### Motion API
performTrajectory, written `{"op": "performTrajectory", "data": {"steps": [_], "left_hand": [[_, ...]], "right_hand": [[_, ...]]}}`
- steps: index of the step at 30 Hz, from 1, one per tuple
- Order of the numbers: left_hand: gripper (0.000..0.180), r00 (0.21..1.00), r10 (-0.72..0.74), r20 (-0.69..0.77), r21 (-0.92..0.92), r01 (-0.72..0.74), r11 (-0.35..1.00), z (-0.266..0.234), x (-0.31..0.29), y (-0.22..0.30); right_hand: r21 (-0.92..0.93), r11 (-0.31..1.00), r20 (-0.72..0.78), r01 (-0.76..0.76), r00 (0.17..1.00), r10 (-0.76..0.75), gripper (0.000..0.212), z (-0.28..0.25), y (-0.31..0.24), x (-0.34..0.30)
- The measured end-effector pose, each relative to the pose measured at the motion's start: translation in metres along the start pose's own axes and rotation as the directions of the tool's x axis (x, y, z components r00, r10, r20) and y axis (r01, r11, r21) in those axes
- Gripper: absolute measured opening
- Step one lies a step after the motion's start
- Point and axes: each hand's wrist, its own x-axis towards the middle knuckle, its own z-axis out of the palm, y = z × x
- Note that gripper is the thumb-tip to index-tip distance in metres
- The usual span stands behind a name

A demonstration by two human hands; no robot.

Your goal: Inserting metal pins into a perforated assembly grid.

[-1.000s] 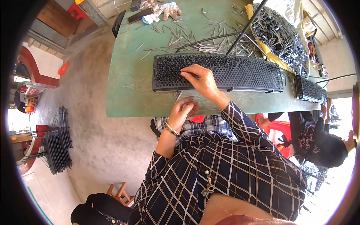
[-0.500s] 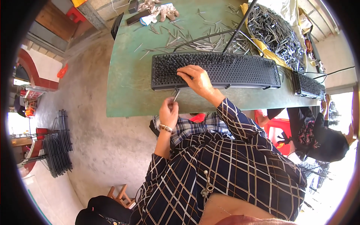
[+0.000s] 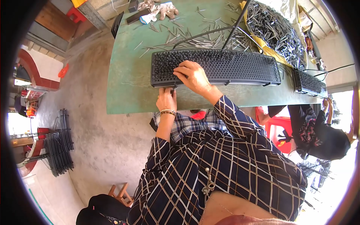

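Bare concrete floor [image 3: 93, 123] surrounds a green table [image 3: 127, 90] strewn with thin metal pins [image 3: 195, 33]; a stack of dark wire racks [image 3: 60, 146] stands at the left. On the table lies a long black perforated tray [image 3: 232, 67]. The right hand [image 3: 193, 75] rests spread on its top, while the left hand [image 3: 167, 99] pinches its near edge; both hands sit close together.
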Motion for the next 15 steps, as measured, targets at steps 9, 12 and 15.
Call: {"op": "performTrajectory", "data": {"steps": [9,12,15], "left_hand": [[0.012,1.0,-0.009,0.023,0.028,0.008,1.0,0.004,0.008,0.002],[0.011,0.999,-0.015,0.042,0.009,0.015,1.0,0.0,0.01,-0.003],[0.01,0.999,0.006,0.05,-0.039,-0.004,0.999,0.0,0.011,0.001]], "right_hand": [[0.156,0.97,0.064,-0.185,0.982,0.177,0.012,-0.003,0.003,-0.002],[0.143,0.986,0.098,-0.084,0.993,0.07,0.013,-0.007,0.004,0.0],[0.079,0.997,0.084,0.008,0.996,-0.014,0.014,-0.011,0.014,-0.003]]}}
